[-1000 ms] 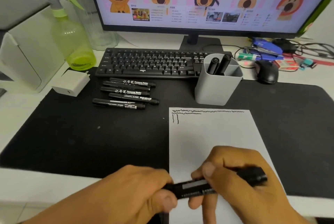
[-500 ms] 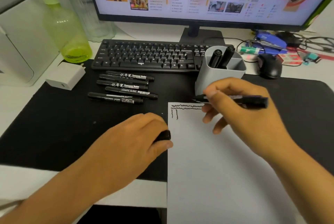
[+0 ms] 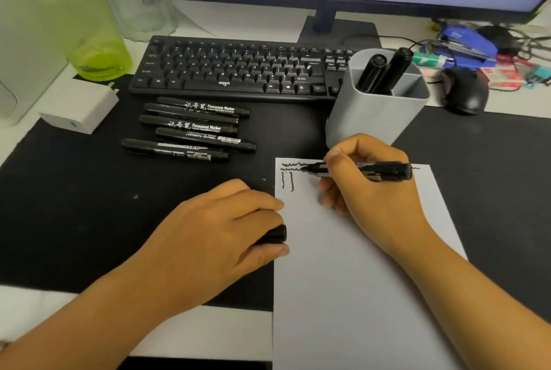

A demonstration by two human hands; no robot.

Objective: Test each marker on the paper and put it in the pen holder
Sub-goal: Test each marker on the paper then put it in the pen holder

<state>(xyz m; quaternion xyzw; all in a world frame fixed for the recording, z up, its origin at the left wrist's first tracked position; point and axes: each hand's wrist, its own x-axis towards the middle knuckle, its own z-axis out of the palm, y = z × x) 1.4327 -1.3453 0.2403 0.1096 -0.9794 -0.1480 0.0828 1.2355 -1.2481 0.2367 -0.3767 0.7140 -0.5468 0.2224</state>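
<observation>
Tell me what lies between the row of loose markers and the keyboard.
Nothing: in the head view only a thin strip of bare black desk mat separates the five loose markers from the keyboard.

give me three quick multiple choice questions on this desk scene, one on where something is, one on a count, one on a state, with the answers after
1. Where does the pen holder stand?
A. On the black desk mat, in front of the keyboard's right end
B. On the paper
C. Left of the spray bottle

2. How many markers lie in the loose row on the mat left of the holder?
A. Two
B. Five
C. Eight

3. What state is the marker in the right hand in?
A. Capped and lying flat on the mat
B. Uncapped, tip at the wavy lines near the top of the paper
C. Standing inside the holder

Answers:
1 A, the grey holder sits on the mat by the keyboard.
2 B, five black barrels lie side by side.
3 B, the bare tip meets the paper while the left hand grips the cap.
</observation>
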